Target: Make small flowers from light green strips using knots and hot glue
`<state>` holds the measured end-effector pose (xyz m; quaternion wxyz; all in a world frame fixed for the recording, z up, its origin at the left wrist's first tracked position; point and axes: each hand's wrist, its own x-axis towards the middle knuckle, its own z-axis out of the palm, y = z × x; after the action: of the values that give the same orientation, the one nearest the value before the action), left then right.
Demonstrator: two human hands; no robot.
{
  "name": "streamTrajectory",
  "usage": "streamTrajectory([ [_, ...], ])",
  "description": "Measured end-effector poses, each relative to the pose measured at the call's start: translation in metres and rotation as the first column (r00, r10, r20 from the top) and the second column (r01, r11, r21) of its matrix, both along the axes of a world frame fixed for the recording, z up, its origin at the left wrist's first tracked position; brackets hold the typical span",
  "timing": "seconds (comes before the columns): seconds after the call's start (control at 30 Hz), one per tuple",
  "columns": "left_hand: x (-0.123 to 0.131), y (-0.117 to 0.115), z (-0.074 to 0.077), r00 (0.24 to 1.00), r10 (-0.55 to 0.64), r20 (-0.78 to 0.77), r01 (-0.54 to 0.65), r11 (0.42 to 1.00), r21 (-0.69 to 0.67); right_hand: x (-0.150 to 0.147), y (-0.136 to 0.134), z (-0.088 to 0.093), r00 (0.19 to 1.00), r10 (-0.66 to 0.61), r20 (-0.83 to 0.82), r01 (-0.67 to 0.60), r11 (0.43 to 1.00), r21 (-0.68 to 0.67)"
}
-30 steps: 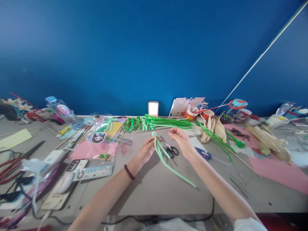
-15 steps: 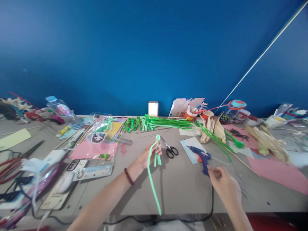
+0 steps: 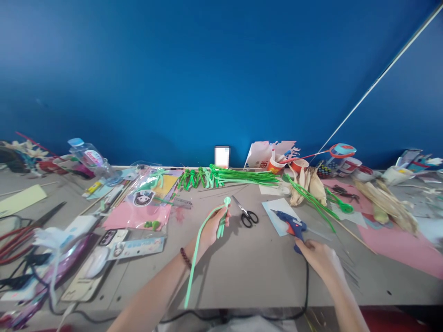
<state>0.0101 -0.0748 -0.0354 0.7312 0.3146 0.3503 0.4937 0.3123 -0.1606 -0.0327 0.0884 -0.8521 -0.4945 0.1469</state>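
Observation:
My left hand (image 3: 212, 226) is closed on a light green pipe cleaner (image 3: 196, 258). Its top is coiled into a small round knob (image 3: 227, 201) above my fingertips. One long tail hangs down across my wrist toward the table's front edge, while short folded ends (image 3: 220, 228) hang beside my fingers. My right hand (image 3: 316, 258) has its fingers curled at the handle of a blue hot glue gun (image 3: 292, 223), which lies over a light blue and white paper (image 3: 277, 210). Part of the grip is hidden. Black-handled scissors (image 3: 248, 216) lie between my hands.
Bundled green pipe cleaners (image 3: 245, 176) lie along the wall. More green stems (image 3: 313, 203) and dried husks (image 3: 316, 186) are at right. Left are a plastic bag (image 3: 138, 207), a phone (image 3: 110, 236) and a water bottle (image 3: 90, 159). A black cord (image 3: 306, 286) runs over the front edge.
The pipe cleaner's long tail has swung left, over my wrist. My left hand has turned slightly. My right hand has shifted a little up and closer around the glue gun's handle.

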Motion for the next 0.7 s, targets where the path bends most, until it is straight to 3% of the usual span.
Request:
streamTrajectory([
  [0.1, -0.001, 0.0, 0.0, 0.991, 0.069, -0.115, -0.055, 0.992, 0.117, 0.002, 0.002, -0.003, 0.984, -0.052, -0.17, 0.063, 0.996, 0.056],
  [0.17, -0.002, 0.0, 0.001, 0.98, 0.115, -0.163, -0.085, 0.98, 0.183, 0.002, 0.0, -0.005, 0.918, -0.129, -0.376, 0.164, 0.985, 0.062],
  [0.23, -0.002, 0.0, 0.002, 0.971, 0.149, -0.184, -0.109, 0.972, 0.209, 0.001, -0.003, -0.007, 0.783, -0.177, -0.597, 0.251, 0.967, 0.043],
  [0.33, -0.003, 0.0, 0.004, 0.965, 0.176, -0.196, -0.137, 0.97, 0.201, -0.003, -0.008, -0.007, 0.533, -0.125, -0.837, 0.264, 0.964, 0.024],
  [0.4, -0.003, 0.0, 0.002, 0.958, 0.205, -0.202, -0.168, 0.968, 0.185, -0.007, -0.009, -0.005, 0.415, -0.067, -0.908, 0.235, 0.971, 0.036],
  [0.53, -0.003, 0.001, -0.006, 0.937, 0.264, -0.23, -0.223, 0.956, 0.191, -0.024, -0.003, 0.004, 0.259, 0.068, -0.963, 0.145, 0.983, 0.108],
  [0.7, -0.003, 0.002, -0.013, 0.924, 0.285, -0.253, -0.227, 0.945, 0.237, -0.057, 0.011, 0.016, 0.183, 0.17, -0.968, 0.159, 0.967, 0.2],
])
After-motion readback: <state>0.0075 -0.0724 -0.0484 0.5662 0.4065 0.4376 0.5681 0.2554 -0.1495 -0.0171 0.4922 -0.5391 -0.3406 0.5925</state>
